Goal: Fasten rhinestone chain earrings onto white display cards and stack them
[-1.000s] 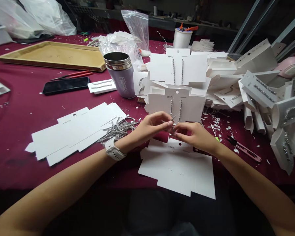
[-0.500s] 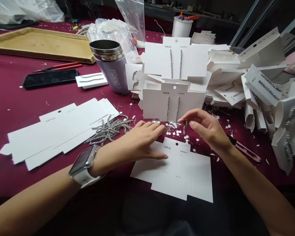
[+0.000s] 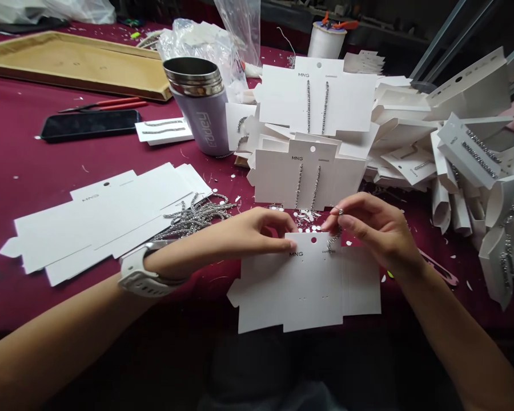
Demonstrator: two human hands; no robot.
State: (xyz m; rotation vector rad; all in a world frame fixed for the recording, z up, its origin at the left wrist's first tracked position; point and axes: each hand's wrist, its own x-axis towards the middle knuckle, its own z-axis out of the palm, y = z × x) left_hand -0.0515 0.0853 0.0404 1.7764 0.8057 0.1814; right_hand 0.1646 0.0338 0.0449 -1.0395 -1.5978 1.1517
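My left hand (image 3: 268,234) pinches the top edge of a flat white card (image 3: 312,285) marked MNG, its thumb in front and its fingers behind. The card is tilted up towards me and has small holes but no chain on it. Between the thumb and index finger of my right hand (image 3: 366,228) is a short silver bead chain (image 3: 334,234), dangling by the card's upper right corner. Left of my hands, a pile of silver chains (image 3: 197,214) lies against stacked blank cards (image 3: 111,211). Behind them stands a card (image 3: 309,182) with two chains fixed on it.
A purple tumbler (image 3: 203,114), a black phone (image 3: 89,125) and a wooden tray (image 3: 81,68) stand or lie at the back left. Folded white cards (image 3: 466,148) are heaped at the right. A pink cutter (image 3: 439,268) lies behind my right wrist.
My left hand has gone from lying over the card to gripping its top edge, and the card has tilted up. My right hand has moved slightly right, still with the chain. The view has shifted a little.
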